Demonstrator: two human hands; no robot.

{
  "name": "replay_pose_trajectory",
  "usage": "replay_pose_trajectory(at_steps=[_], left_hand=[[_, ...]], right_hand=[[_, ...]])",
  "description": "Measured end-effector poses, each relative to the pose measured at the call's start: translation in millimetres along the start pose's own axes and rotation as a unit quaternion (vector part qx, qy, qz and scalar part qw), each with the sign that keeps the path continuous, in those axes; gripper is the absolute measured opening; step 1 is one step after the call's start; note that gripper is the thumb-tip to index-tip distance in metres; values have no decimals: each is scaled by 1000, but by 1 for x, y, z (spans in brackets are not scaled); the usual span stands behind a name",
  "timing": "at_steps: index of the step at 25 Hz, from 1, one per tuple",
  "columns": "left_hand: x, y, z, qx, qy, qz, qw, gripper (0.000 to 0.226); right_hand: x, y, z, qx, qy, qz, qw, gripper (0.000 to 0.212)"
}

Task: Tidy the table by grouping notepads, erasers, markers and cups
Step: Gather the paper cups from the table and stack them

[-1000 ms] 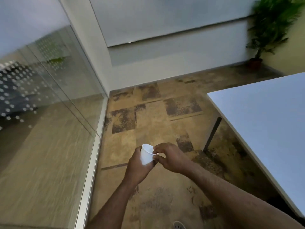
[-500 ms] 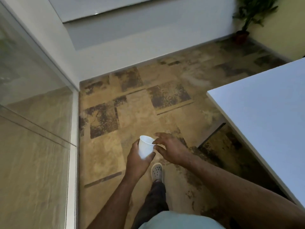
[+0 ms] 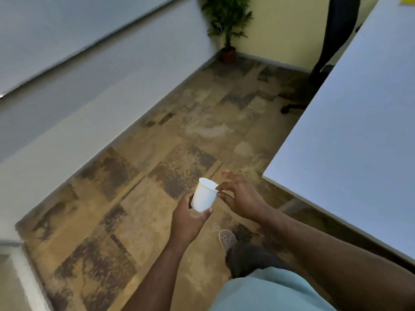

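Two hands on one cup (image 3: 204,195) at lower centre: left hand (image 3: 188,218) cradles, right-hand fingers (image 3: 221,188) pinch rim. We risk crushing it before reaching table (image 3: 350,140).

No writing, label, brand mark or number can be read anywhere in the head view. The white paper cup (image 3: 204,195) has a plain, unprinted wall, and the yellow notepad (image 3: 407,0) at the table's (image 3: 350,131) far edge is too small to show any text.
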State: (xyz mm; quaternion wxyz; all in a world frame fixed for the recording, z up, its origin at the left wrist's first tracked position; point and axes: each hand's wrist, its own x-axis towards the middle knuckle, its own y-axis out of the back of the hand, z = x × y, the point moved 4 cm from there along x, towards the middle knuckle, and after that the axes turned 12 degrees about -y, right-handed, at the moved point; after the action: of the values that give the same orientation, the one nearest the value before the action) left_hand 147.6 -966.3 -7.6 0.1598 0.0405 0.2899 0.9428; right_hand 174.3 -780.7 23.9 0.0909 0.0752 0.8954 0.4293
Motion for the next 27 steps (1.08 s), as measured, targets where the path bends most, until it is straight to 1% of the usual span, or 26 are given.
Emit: replay_pose_trajectory(at_steps=[1,6,10,14,18,22,27], left_hand=[[29,-1,-4,1,-7,-14,1000,66],[188,-6,-6,16,-40,-81,996,65],[303,-12,15,12,-98,-140,985,60],[385,-31,39,23,-139,-188,972,61],[473,-76,61,2,-165,-245,955,60],[562,-140,89,6,-217,-330,918,65],[655,-220,150,15,-294,-446,845,71]], right_hand=[[24,1,4,15,-22,8,1000,26],[156,13,23,49,-71,32,996,27],[238,42,35,54,-127,60,989,25],[295,74,51,36,-174,97,979,24],[348,101,86,46,-254,148,955,25],[397,129,133,61,-329,204,920,27],[436,184,175,69,-426,279,858,28]])
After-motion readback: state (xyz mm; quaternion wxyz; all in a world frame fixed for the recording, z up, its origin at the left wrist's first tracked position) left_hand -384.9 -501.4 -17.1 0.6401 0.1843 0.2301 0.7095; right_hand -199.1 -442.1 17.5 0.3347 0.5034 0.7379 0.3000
